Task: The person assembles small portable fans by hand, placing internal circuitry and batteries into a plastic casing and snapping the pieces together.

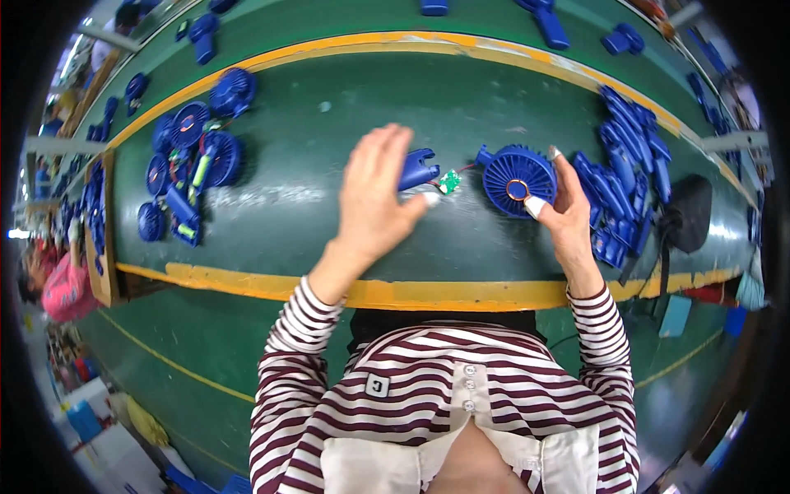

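A round blue fan head (pixel 520 169) with a ribbed grille and a copper-coloured ring lies on the green bench. My right hand (pixel 569 206) grips its right side, thumb on the ring's edge and a finger at the rim. Thin wires run from the fan head to a small green circuit board (pixel 449 182). Left of the board is a blue handle shell (pixel 416 169), partly hidden behind my left hand (pixel 374 198). That hand is open, fingers stretched and thumb apart, its tip close to the board. White covers sit on several fingertips.
A pile of blue handle shells (pixel 625 165) lies at the right, beside a black object (pixel 687 214). Fan heads with wired parts (pixel 189 156) cluster at the left. Beyond the yellow edge strip (pixel 395 41) lie more blue parts. A person in pink (pixel 70 288) is at far left.
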The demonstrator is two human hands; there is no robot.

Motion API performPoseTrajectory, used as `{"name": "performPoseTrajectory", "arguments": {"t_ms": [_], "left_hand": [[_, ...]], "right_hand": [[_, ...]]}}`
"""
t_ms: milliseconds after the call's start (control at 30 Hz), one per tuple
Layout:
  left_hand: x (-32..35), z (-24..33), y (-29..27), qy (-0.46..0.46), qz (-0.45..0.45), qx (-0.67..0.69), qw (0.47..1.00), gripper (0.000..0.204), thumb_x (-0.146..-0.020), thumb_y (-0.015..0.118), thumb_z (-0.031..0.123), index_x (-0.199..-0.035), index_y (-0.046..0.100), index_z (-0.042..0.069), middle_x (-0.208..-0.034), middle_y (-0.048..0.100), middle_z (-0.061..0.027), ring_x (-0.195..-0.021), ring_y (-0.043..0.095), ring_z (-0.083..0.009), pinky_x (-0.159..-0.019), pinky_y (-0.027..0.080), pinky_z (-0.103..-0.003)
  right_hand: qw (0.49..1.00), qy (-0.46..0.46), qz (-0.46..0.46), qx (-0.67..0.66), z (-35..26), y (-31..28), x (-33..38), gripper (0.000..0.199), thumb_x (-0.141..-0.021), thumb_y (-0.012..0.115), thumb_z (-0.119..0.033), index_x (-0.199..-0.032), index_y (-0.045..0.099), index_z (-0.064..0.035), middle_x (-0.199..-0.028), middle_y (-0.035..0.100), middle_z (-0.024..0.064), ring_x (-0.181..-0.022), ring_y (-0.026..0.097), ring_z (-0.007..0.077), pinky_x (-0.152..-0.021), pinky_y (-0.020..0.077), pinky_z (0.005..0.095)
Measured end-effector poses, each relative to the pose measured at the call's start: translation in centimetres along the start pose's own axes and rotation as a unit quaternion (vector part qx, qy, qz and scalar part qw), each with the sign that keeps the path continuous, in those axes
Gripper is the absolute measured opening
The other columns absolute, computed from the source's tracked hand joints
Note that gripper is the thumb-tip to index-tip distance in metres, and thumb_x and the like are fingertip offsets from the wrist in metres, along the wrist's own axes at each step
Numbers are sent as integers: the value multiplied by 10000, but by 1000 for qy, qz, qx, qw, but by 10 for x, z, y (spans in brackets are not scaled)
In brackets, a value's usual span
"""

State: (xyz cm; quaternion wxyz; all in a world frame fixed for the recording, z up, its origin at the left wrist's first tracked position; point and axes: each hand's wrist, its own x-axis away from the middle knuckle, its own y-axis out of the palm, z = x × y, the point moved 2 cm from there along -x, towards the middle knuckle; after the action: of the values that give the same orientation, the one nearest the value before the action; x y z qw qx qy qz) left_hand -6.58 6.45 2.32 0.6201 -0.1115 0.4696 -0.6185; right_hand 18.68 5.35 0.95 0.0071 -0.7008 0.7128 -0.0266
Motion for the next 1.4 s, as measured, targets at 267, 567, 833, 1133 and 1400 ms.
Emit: {"name": "performPoseTrajectory", "arguments": {"t_ms": [267,567,833,1133,1400], "left_hand": [[-13,7,34,-3,-155,-68,986,644,-589,743,145,-1175,504,24,-1118,498,-127,-1031,481,-296,-847,425,-385],[-14,-15,21,-314,-252,366,839,461,-727,661,109,-1146,529,-29,-1033,597,-142,-930,587,-219,-782,480,-324],[24,7,46,-482,-145,641,579,395,-818,580,180,-1134,513,-47,-928,614,-130,-785,616,-234,-738,522,-376],[23,39,54,-435,-216,573,660,256,-790,595,13,-1036,527,-6,-871,635,-88,-737,603,-133,-665,505,-264],[20,41,46,-423,-215,589,655,232,-809,572,31,-1032,529,-17,-865,636,-86,-708,593,-108,-632,490,-238]], "right_hand": [[989,-56,52,-123,-20,-8,-22,616,-719,683,-1,-1256,386,47,-1117,538,127,-1019,540,176,-901,428,282],[977,13,103,-186,-8,-19,-43,367,-819,620,-125,-1139,527,27,-960,605,33,-840,544,77,-722,428,214],[966,71,40,-246,-13,-2,-36,293,-884,553,-206,-1080,567,11,-953,614,16,-848,555,78,-776,429,218],[993,55,42,-98,8,42,-53,288,-873,570,-271,-912,634,7,-788,583,-14,-724,480,46,-645,399,202],[998,43,6,-50,10,41,-57,300,-863,566,-240,-911,632,48,-749,611,33,-697,518,67,-613,432,222]]}}
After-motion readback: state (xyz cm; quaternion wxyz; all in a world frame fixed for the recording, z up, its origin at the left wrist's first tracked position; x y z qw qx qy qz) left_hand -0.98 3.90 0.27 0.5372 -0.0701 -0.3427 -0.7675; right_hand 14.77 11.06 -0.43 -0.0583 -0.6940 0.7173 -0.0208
